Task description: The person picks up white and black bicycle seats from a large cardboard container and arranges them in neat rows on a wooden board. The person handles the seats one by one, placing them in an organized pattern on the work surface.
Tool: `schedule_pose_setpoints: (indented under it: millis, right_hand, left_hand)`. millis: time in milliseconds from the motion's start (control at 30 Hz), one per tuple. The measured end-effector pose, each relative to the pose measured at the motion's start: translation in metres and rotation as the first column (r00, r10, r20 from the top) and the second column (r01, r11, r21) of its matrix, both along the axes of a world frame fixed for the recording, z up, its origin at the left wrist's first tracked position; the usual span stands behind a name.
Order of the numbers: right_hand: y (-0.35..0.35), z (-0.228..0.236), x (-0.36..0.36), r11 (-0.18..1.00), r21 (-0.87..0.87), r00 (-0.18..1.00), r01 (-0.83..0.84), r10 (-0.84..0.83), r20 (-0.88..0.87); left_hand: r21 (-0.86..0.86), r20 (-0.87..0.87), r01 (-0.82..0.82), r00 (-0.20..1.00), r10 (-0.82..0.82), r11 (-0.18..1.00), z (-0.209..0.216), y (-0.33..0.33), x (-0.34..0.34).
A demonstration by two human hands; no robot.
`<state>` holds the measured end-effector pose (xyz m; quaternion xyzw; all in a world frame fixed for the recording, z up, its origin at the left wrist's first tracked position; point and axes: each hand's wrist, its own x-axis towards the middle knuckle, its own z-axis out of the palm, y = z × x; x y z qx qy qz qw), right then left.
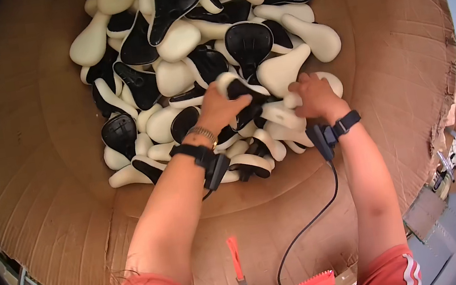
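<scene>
Both my arms reach down into a heap of cream bicycle saddles with black undersides. In the middle of the near part, my left hand [220,108] is closed on the edge of a tilted saddle [241,89] whose black underside shows. To its right, my right hand [316,97] has its fingers curled over the narrow end of a cream saddle [282,116]; the fingertips are partly hidden. A rounded cream saddle [331,82] lies just behind the right hand. Another cream saddle [283,71] rests between and beyond the two hands.
A large brown cardboard box [403,59] surrounds the heap, its right rim [435,8] rough and torn. More saddles [173,4] pile up toward the far wall. A black cable [309,221] runs from the device on my right wrist toward my body.
</scene>
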<state>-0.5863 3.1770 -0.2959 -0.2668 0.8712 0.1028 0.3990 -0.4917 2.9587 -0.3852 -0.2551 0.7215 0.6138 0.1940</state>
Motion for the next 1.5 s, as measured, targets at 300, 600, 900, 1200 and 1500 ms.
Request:
schedule_pose_setpoints:
  millis: [300, 600, 900, 1200, 1500]
  right_hand:
    - [0.027, 0.021, 0.03, 0.933, -0.089, 0.893, 0.347, -0.3, 0.336]
    - [0.078, -0.016, 0.071, -0.17, 0.012, -0.168, 0.985, -0.964, 0.207]
    - [0.08, -0.019, 0.128, -0.453, 0.373, -0.584, 0.81, -0.679, 0.445]
    - [0.099, -0.065, 0.207, -0.537, 0.415, -0.643, 0.734, -0.355, 0.679]
    - [0.049, -0.041, 0.164, 0.677, -0.19, 0.702, 0.711, -0.7, 0.129]
  left_hand:
    - [0.292, 0.476, -0.617, 0.756, 0.449, 0.731, -0.044, -0.033, -0.028]
    - [0.523, 0.41, -0.564, 0.824, 0.391, 0.639, -0.009, -0.075, 0.023]
    - [0.765, 0.414, -0.429, 0.899, 0.144, 0.48, 0.129, -0.138, 0.081]
    - [0.834, 0.263, -0.358, 0.927, 0.267, 0.421, 0.233, -0.133, 0.168]
    - [0.703, 0.137, -0.54, 0.742, 0.657, 0.463, 0.348, -0.23, 0.234]
